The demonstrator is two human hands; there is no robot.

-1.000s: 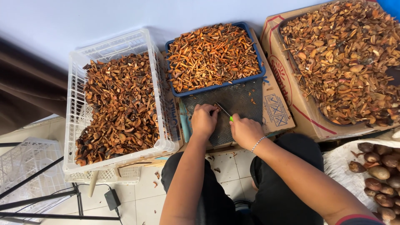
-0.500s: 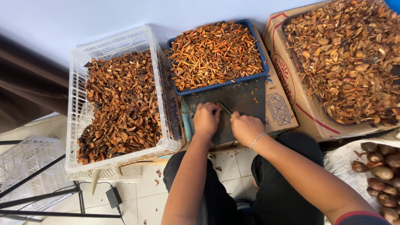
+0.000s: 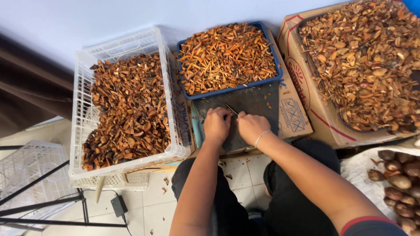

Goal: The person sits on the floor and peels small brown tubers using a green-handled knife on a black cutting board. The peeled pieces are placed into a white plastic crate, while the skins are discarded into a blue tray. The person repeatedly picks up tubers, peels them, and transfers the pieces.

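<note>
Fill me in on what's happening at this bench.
A seated person works with both hands together on a dark mat. The left hand and right hand pinch something small, with a thin blade poking out between them. A white crate of brown pieces, a blue tray of orange slivers and a cardboard box surround them.

Single head-worn view, looking steeply down from above the lap, fairly near. Left hand (image 3: 216, 125) and right hand (image 3: 250, 126) close together just below frame centre, on a dark mat (image 3: 258, 101). Blue tray (image 3: 274, 72) just beyond them, white crate (image 3: 170, 100) leftward, cardboard box (image 3: 302, 87) rightward.
</note>
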